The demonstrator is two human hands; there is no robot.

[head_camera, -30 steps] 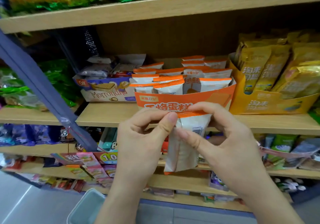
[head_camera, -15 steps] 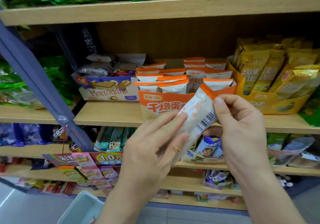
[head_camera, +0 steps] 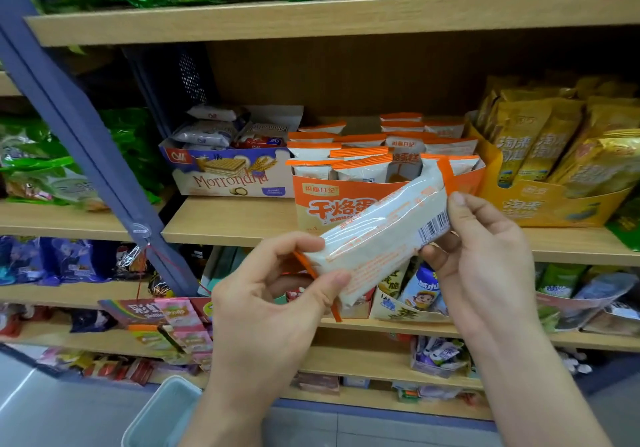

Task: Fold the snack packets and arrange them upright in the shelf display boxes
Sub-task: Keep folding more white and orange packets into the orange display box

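A white snack packet [head_camera: 377, 235] with orange ends and a barcode lies slanted in front of the shelf, held between both hands. My left hand [head_camera: 273, 304] pinches its lower left end, thumb on the front. My right hand [head_camera: 485, 252] grips the upper right end by the barcode. Behind it on the middle shelf stands the orange display box [head_camera: 318, 200], with several matching packets [head_camera: 360, 166] upright inside it.
A Morrondria wafer box [head_camera: 228, 178] stands left of the orange box, and a yellow display box [head_camera: 554, 204] with gold packets stands right. A blue slanted frame bar [head_camera: 79, 124] crosses the left. A pale bin [head_camera: 162, 415] sits below my left arm. Lower shelves hold mixed snacks.
The packet hung upright from both hands a second ago. It has since tipped to a slant, and my left hand has moved down to its lower end.
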